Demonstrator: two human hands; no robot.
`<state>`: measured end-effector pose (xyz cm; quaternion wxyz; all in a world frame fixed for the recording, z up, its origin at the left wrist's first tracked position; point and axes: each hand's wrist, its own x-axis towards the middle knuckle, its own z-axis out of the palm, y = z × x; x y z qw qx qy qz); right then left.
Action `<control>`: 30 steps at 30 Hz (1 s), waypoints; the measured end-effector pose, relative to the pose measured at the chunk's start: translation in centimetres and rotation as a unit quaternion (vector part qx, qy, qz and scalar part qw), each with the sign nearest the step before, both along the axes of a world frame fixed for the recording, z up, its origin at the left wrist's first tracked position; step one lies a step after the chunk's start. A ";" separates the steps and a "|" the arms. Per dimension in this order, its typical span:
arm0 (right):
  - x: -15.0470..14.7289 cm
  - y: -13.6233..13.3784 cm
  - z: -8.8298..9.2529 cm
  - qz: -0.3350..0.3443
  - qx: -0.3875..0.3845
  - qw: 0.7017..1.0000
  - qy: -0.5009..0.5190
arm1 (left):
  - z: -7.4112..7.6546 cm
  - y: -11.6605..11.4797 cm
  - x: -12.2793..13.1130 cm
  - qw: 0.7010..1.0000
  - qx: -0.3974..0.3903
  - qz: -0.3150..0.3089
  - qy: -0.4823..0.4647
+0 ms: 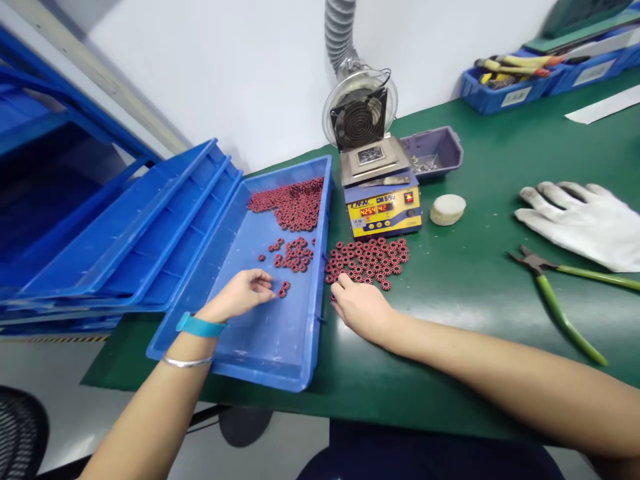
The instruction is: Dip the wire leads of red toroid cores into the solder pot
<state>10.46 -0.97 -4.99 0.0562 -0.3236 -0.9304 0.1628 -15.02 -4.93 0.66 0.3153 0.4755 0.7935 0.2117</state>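
Note:
My left hand point(243, 293) reaches into a blue plastic tray point(260, 333), fingers curled in a pinch beside a small cluster of red ring-shaped coils point(283, 289). More red coils point(295, 203) are heaped at the tray's far end and scattered in its middle. My right hand point(361, 308) rests on the green mat, fingers bent and touching the near edge of a pile of red coils point(367, 260) lying in front of a solder pot. What either hand's fingers hold is hidden.
A yellow-and-blue solder pot point(383, 200) with red digits stands under a fume-extractor fan point(359, 119). A grey bin point(434, 152), a white sponge point(448, 209), a white glove point(583, 220) and green-handled cutters point(560, 300) lie to the right. Stacked blue trays point(125, 227) sit at left.

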 end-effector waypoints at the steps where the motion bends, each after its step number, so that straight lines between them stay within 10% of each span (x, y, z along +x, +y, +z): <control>1: 0.2 -0.1 0.0 0.001 -0.006 1.000 0.018 | 0.7 0.3 0.2 0.999 0.033 0.002 0.041; 5: 2.8 -0.1 0.8 -0.027 -0.175 0.961 0.214 | 3.3 0.8 3.6 0.979 0.188 -0.030 0.067; 9: 6.5 0.8 1.7 -0.106 -0.478 0.775 0.401 | 3.9 1.8 10.9 0.964 0.127 -0.208 -0.108; 13: 9.0 2.0 1.6 -0.167 -0.543 0.662 0.488 | 2.5 4.0 16.8 0.931 0.066 -0.322 -0.159; 20: 9.7 2.7 1.1 -0.166 -0.548 0.633 0.521 | -0.1 6.2 18.0 0.937 0.092 -0.288 -0.173; 30: 9.9 1.9 1.6 -0.110 -0.593 0.629 0.491 | 0.3 4.9 18.5 0.910 0.101 -0.375 -0.146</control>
